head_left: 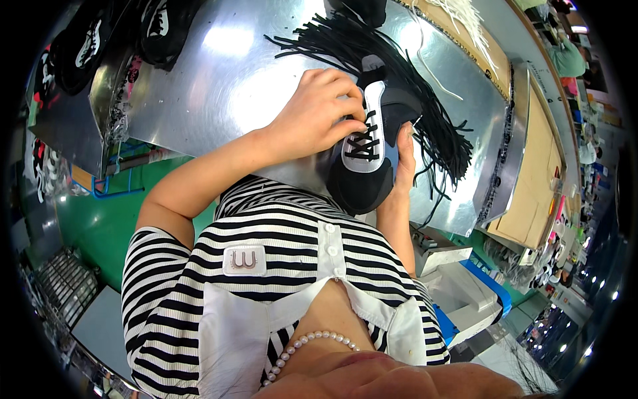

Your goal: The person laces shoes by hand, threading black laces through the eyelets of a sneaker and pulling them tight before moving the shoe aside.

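Observation:
A black shoe [352, 186] with a white tongue [374, 100] is held over the front of the metal table, its toe pointing at my body. Black shoelace [361, 147] crosses the tongue in several rows near the toe. My left hand [327, 110] is closed at the shoe's left side, thumb and fingertips pinched on the lace at the upper rows. Along the right side of the shoe, my right hand [404, 159] grips it with the thumb up; its other fingers are hidden beneath. Behind the shoe lies a large bundle of black laces [425, 120].
Black shoes with white laces [156, 30] stand at the far left. Another black shoe part [362, 10] sits at the back. White laces [465, 26] lie on cardboard [435, 16] at the back right. A white and blue machine [465, 299] stands to my right.

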Motion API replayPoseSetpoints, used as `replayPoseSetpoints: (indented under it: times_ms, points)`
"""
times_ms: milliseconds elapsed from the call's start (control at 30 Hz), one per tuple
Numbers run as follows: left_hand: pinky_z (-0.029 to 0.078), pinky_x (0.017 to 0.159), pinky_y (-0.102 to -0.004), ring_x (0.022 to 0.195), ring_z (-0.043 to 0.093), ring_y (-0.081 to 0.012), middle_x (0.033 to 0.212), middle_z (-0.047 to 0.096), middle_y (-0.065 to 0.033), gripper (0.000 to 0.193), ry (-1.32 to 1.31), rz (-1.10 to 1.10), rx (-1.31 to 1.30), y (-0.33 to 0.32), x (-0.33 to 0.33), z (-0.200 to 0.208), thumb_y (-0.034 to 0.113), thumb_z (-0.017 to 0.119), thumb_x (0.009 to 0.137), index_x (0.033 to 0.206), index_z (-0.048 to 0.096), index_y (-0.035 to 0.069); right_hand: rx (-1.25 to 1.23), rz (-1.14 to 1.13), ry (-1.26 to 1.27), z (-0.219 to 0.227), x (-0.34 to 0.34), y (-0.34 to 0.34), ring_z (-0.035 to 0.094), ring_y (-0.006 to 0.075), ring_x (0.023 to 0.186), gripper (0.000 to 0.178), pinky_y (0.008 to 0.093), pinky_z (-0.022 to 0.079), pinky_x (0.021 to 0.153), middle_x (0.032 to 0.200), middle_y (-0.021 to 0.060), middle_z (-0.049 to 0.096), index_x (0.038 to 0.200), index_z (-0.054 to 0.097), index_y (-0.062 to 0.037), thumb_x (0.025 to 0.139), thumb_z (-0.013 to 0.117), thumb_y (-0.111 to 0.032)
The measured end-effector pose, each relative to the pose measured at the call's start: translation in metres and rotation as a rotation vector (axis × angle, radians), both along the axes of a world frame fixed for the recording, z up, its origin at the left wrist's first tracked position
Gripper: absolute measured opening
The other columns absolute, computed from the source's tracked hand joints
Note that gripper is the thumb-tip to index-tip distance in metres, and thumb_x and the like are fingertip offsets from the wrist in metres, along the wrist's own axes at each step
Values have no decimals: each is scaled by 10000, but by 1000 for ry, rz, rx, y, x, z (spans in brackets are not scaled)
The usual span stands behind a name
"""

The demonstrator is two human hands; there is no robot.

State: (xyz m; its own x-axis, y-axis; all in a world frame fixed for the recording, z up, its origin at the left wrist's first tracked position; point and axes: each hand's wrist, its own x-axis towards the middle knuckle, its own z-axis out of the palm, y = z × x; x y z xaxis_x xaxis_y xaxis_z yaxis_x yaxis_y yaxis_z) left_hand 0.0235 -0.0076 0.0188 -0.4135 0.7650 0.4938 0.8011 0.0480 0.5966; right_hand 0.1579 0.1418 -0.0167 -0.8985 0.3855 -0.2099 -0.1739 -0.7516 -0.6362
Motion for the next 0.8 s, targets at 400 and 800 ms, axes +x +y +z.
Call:
replayPoseSetpoints:
  times_ms: [400, 800]
  points:
    - [362, 1017, -380, 1114, 512, -234, 1148, 568, -68, 149, -486, -149, 41, -16, -2, 14, 108, 700, 774, 720, 567, 67, -21, -16, -57, 7, 13, -12, 638, 256, 1109, 409, 414, 532, 961, 1266, 107, 606, 1362, 471, -113, 1015, 508, -326]
    - [350, 1116, -396, 1313, 437, -226, 1407, 446, -99, 507, -575, -32, 222, -28, -19, 3, 163, 727, 857, 1316, 521, 98, -190, 19, -43, 9, 8, -3, 605, 269, 1170, 521, 440, 492, 1010, 1383, 113, 546, 1457, 400, -100, 1019, 507, -361]
